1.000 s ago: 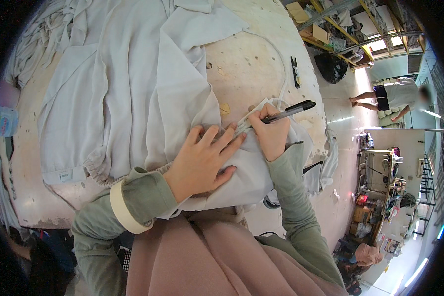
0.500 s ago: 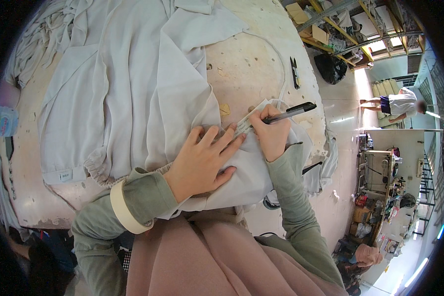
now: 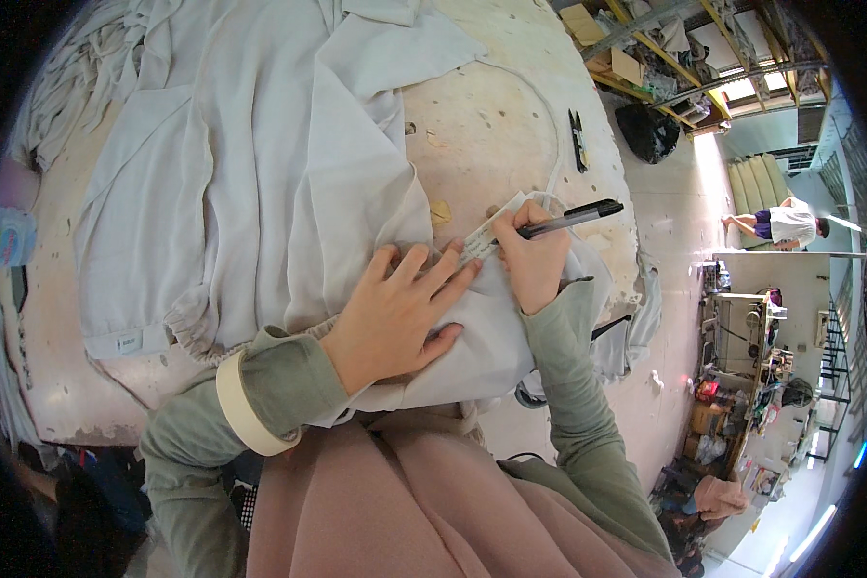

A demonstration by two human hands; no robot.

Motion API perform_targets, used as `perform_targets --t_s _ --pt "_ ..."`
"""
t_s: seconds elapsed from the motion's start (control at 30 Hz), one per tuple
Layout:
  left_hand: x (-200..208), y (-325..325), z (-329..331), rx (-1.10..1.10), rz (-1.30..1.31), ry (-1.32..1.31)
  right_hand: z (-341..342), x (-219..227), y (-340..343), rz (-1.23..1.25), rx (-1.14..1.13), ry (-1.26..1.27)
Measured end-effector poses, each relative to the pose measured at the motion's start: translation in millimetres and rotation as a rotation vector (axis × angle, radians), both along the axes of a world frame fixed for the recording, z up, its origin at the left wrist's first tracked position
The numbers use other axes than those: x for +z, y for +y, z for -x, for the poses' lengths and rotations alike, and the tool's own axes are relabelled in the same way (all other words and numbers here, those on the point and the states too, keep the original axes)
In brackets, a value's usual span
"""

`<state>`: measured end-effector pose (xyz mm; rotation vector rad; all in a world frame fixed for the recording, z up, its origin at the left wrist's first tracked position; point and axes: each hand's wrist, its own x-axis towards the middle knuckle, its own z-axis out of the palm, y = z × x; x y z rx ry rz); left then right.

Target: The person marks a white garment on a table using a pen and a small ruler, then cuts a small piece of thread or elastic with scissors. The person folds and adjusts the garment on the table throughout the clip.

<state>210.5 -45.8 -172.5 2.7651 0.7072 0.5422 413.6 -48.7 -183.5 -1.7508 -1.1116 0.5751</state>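
Pale grey garments (image 3: pixel 260 193) are spread over the table. My left hand (image 3: pixel 395 313) lies with fingers spread on the cloth, its fingertips at the lower end of a small white label (image 3: pixel 480 240). A black pen (image 3: pixel 573 219) is gripped in my right hand (image 3: pixel 535 255), which rests on the label's right side; the pen's tip is hidden behind my fingers. A roll of cream tape (image 3: pixel 246 405) hangs around my left forearm like a bracelet.
Black thread snips (image 3: pixel 577 142) lie on the worn table (image 3: pixel 511 106), whose edge curves down on the right. A plastic-wrapped pack (image 3: pixel 12 237) sits at the far left. Beyond are a black bag (image 3: pixel 646 133), cluttered shelves (image 3: pixel 742 376) and a person (image 3: pixel 790 224).
My right hand and the pen have shifted very slightly to the right along the label. My left hand stays in place. The distant person has moved.
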Motion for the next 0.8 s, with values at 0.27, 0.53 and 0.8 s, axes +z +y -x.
perform_targets --t_s 0.27,0.53,0.8 --pt "0 0 0 -0.001 0.013 -0.010 -3 -3 1 0.022 -0.016 -0.104" --pt "-5 -1 0 -0.011 0.026 0.005 -4 1 -3 -0.053 0.001 -0.138" --pt "16 -17 -5 -0.240 -0.226 -0.541 13 12 -9 -0.552 0.415 -0.749"
